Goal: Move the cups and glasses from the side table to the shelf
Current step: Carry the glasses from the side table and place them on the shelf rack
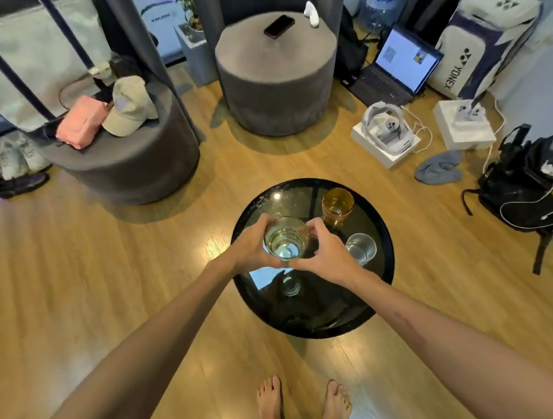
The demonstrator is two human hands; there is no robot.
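A clear glass point(286, 241) is cupped upright between both hands above the round black side table point(381, 266), the left hand point(249, 243) and right hand point(321, 250) curling their fingers around its sides. Just beyond the right fingers stands an amber glass point(337, 205); beside that hand, 1 small clear glass point(361, 247)

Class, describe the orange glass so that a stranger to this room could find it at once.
Start at the round black side table on the wooden floor, in front of the person's bare feet. The orange glass stands on its far right part, beyond the clear glass. It is the only tinted one there that no hand holds.
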